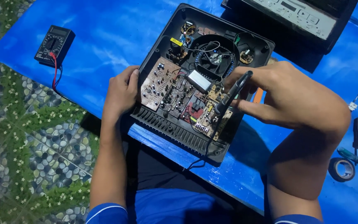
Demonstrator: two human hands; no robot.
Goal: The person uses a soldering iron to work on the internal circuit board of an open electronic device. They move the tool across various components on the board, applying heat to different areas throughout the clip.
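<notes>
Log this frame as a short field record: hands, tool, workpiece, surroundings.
left hand: left hand grips the left edge of the circuit board
right hand: right hand holds a black probe, tip down on the board's right part
workpiece: open black casing with the board and a round fan inside
surface: blue sheet over a pebble-pattern floor
nearby: multimeter with red and black leads at far left; tape roll at right; control panel at top
</notes>
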